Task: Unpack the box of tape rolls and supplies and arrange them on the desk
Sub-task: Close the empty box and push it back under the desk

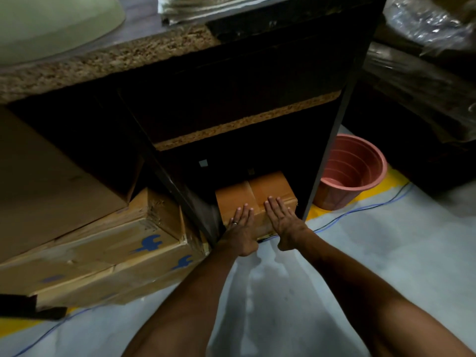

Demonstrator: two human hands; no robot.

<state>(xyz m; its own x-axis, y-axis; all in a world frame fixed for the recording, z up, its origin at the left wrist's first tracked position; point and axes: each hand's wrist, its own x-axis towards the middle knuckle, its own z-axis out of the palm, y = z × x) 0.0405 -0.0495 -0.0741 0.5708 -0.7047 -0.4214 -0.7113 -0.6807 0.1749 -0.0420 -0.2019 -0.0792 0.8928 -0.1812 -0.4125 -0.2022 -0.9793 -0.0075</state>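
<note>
Down at floor level, the cardboard box sits in the bottom compartment of the dark shelving under the worktop, its near edge at the front of the opening, just above the pale floor. Both hands lie flat on its lid with fingers spread and nothing gripped: the left hand, wearing a ring, on the near left part of the lid, the right hand on the near right part, just right of the centre seam. The flaps look closed, so no tape rolls or supplies can be seen.

By my reading, the task is barely begun. The box has yet to leave the shelf, reach the worktop and be opened, and every item is still to be taken out and arranged. That leaves practically all of the work ahead.

Left of the compartment, 2 larger cartons with blue marks are stacked on the floor. To the right, a pink bucket stands beside the shelving's upright, with a thin blue cable trailing past it.
</note>
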